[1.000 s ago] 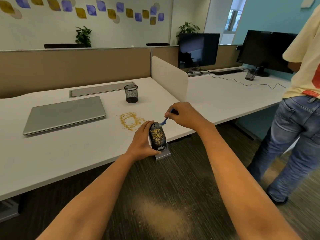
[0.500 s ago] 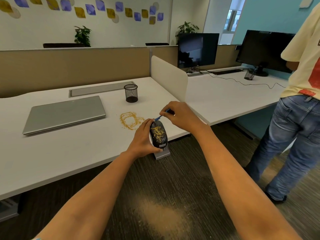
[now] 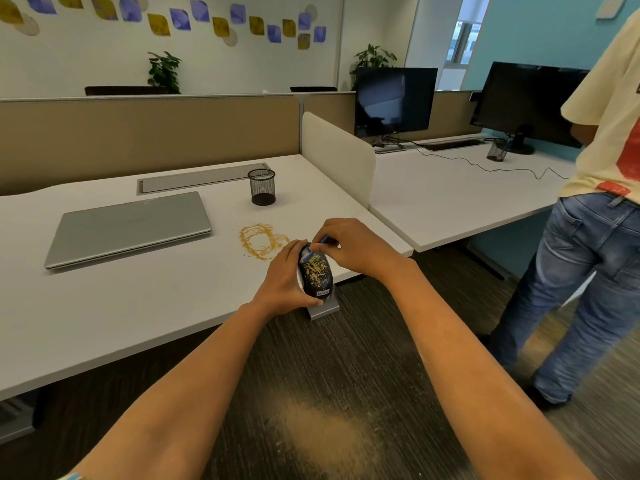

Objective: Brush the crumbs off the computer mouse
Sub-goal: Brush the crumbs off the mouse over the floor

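A black computer mouse (image 3: 317,276), its back covered with yellow crumbs, is held tilted over the front edge of the white desk (image 3: 145,299). My left hand (image 3: 285,278) grips it from the left side. My right hand (image 3: 349,245) pinches a small blue brush (image 3: 317,247) whose bristle end touches the far tip of the mouse. A ring of yellow crumbs (image 3: 261,240) lies on the desk just beyond my hands.
A shut grey laptop (image 3: 128,227) lies at the left, a black mesh pen cup (image 3: 262,187) behind the crumbs. A person in jeans (image 3: 585,258) stands at the right by the neighbouring desk with two monitors. Spilled crumbs dust the dark floor (image 3: 325,434) below.
My right hand has drawn in toward the mouse, bringing the brush tip from beside it onto its far end. My left hand has kept hold of the mouse.
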The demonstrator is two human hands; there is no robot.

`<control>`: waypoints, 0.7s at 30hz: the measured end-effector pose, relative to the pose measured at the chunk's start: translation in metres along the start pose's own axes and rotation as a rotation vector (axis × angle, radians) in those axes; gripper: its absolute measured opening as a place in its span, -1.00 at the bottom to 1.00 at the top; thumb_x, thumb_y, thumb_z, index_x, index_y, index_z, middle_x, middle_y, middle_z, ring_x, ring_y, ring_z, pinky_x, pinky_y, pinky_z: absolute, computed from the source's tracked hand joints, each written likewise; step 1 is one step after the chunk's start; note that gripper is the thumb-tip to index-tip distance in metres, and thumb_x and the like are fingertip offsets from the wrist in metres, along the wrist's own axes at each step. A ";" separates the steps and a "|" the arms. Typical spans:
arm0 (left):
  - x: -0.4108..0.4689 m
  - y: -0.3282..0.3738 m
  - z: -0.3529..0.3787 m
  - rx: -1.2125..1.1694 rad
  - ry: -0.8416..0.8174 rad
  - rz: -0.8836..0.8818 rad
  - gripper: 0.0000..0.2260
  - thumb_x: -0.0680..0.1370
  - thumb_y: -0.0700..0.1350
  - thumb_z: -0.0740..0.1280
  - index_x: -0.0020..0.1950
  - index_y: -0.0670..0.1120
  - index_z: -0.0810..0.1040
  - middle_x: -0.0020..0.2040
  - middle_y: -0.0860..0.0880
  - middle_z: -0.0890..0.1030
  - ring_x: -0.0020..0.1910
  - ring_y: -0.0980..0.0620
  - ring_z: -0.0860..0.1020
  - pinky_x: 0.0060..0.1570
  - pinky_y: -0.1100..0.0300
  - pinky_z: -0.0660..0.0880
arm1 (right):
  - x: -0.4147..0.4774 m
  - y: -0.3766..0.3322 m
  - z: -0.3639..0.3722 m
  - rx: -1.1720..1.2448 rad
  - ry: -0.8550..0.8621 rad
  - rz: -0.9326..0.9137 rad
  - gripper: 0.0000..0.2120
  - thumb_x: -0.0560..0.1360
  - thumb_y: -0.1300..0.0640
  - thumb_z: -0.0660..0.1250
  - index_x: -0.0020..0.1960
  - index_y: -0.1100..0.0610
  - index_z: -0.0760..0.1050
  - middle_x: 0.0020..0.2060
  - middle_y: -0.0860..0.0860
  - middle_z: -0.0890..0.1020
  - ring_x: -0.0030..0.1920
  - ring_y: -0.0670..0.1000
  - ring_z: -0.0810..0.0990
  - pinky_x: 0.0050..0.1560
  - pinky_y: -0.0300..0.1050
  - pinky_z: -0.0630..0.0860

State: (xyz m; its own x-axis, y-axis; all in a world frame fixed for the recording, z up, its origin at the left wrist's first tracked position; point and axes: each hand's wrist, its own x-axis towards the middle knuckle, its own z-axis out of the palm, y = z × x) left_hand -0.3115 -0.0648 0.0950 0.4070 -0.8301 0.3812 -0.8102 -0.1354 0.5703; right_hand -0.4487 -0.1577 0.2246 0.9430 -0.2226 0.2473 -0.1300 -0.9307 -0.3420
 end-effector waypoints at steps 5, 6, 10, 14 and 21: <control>0.003 0.001 -0.001 -0.010 -0.006 -0.024 0.07 0.17 0.11 0.59 0.49 -0.08 0.04 0.49 -0.11 0.13 0.46 -0.05 0.09 0.34 0.15 0.01 | -0.002 -0.003 0.004 -0.037 0.001 -0.062 -0.81 0.52 0.14 0.28 0.08 0.16 0.59 -0.03 0.07 0.59 -0.10 -0.03 0.51 -0.08 -0.17 0.44; 0.004 0.001 -0.002 -0.010 -0.005 -0.025 0.07 0.17 0.11 0.59 0.49 -0.08 0.04 0.49 -0.12 0.14 0.46 -0.06 0.09 0.34 0.15 0.00 | -0.003 -0.003 0.007 -0.053 -0.016 -0.072 -0.80 0.52 0.14 0.28 0.09 0.16 0.58 -0.02 0.07 0.58 -0.09 -0.01 0.52 -0.07 -0.15 0.44; 0.004 -0.001 -0.003 0.026 -0.035 -0.013 0.07 0.18 0.12 0.59 0.50 -0.11 0.03 0.49 -0.13 0.14 0.47 -0.08 0.09 0.37 0.13 0.01 | -0.007 -0.005 0.013 -0.095 -0.081 -0.081 -0.78 0.53 0.13 0.26 0.11 0.15 0.58 -0.01 0.07 0.57 -0.04 0.02 0.52 -0.05 -0.13 0.44; 0.002 -0.002 -0.001 0.042 -0.045 -0.023 0.07 0.18 0.14 0.58 0.50 -0.11 0.03 0.49 -0.13 0.15 0.46 -0.10 0.11 0.39 0.04 0.08 | -0.004 -0.006 0.007 -0.090 -0.122 -0.081 -0.79 0.53 0.12 0.27 0.07 0.17 0.59 -0.06 0.07 0.59 -0.09 0.00 0.50 -0.10 -0.21 0.36; 0.003 -0.006 -0.005 0.024 -0.025 -0.027 0.05 0.17 0.13 0.58 0.48 -0.09 0.07 0.47 -0.11 0.17 0.44 -0.08 0.14 0.33 0.15 0.06 | -0.008 -0.007 0.011 -0.056 -0.108 -0.114 -0.81 0.52 0.13 0.28 0.07 0.14 0.60 -0.03 0.06 0.59 -0.08 -0.05 0.49 -0.11 -0.31 0.27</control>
State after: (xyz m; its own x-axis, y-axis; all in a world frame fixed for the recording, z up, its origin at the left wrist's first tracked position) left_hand -0.3030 -0.0639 0.0960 0.4184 -0.8392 0.3475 -0.8092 -0.1705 0.5623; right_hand -0.4518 -0.1465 0.2145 0.9796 -0.0851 0.1818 -0.0345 -0.9636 -0.2652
